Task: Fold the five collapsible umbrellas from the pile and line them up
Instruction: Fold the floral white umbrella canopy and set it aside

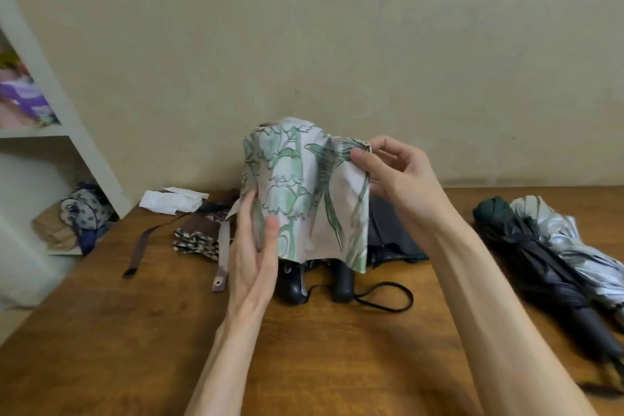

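Floral umbrella (pixel 297 186) is held upright over the wooden table (pixel 304 365), canopy hanging loose, not yet wrapped.

Left hand (pixel 251 246) is at its lower left side: thumb laid on the front of the fabric, fingers running up the side, clasping the bundle. Right hand (pixel 395 172) is at its upper right edge, thumb and forefinger closed in a pinch on one fold of canopy, drawing it outward.

Step in hand, as I judge it: sorting the panels into pleats before rolling. Closing strap (pixel 223 246) dangles at its lower left, unfastened.

Below and behind it lie two black handles (pixel 342 284) and a dark grey canopy (pixel 391 236). Brown checked umbrella (pixel 202 233) lies just left of it. Dark and silver canopies (pixel 540 253) lie well to its right; I cannot tell whether that is one umbrella or two.

Next move calls for each pleat laid flat in one direction, the left hand keeping the bundle tight, then the strap wound round and snapped.
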Tool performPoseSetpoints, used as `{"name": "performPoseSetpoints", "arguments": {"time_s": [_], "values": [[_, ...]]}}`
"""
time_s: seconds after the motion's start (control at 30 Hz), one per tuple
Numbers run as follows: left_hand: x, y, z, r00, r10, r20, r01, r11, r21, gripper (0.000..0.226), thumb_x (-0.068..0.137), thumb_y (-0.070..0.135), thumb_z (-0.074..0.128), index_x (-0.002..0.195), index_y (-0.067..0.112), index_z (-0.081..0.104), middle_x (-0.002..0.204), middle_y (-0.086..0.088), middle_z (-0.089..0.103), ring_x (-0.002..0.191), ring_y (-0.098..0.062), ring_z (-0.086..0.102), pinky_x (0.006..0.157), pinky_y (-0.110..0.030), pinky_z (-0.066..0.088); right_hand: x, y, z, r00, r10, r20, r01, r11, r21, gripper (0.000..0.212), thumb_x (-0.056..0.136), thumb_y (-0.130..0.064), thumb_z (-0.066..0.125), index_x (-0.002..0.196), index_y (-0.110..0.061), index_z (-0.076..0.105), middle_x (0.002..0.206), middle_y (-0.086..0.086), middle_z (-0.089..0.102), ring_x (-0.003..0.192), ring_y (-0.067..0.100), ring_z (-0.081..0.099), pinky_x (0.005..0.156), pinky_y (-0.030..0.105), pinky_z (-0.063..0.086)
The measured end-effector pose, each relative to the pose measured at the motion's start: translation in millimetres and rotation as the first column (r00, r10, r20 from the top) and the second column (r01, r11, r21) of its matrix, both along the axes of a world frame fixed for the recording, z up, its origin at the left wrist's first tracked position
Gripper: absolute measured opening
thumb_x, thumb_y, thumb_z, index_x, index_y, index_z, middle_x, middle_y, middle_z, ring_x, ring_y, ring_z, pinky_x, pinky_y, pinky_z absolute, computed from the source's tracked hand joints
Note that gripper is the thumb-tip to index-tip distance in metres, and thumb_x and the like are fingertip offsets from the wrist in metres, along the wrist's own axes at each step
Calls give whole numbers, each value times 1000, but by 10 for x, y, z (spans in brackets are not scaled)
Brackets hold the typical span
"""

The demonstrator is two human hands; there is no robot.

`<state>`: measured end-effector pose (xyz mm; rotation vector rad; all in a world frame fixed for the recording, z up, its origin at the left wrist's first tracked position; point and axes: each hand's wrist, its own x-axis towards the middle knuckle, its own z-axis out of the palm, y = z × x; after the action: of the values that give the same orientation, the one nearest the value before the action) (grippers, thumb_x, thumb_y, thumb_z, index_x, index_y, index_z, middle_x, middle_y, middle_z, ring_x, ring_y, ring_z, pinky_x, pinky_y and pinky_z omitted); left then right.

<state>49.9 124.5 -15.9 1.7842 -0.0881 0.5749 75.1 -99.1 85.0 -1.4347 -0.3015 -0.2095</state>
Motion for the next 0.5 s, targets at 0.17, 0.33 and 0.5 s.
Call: {"name": "performPoseSetpoints", "arguments": {"time_s": [0.17,0.33,0.5], "values": [[7,-98,-47,981,-185,-55,181,980,-82,85,82,100,19,156,62,30,167,24,34,156,-9,33,124,-61,34,61,437,137,1000,4,-24,-3,999,36,9,101,-12,72,96,-8,66,96,7,75,80,11,68,74,31,62],[-29,-133,-51,989,-102,-103,96,993,-66,94,87,93,15,160,40,38,156,5,53,138,-14,55,111,-49,51,176,666,214,1000,18,-24,-17,999,38,12,102,-12,71,90,-10,70,88,5,74,74,15,71,78,28,64],[-148,-152,93,993,-63,-102,59,997,-44,105,65,111,15,86,18,60,73,13,54,66,3,61,82,-23,57,206,773,109,994,103,20,-104,994,21,28,112,-18,54,120,2,73,117,18,77,111,30,75,101,35,60]]}}
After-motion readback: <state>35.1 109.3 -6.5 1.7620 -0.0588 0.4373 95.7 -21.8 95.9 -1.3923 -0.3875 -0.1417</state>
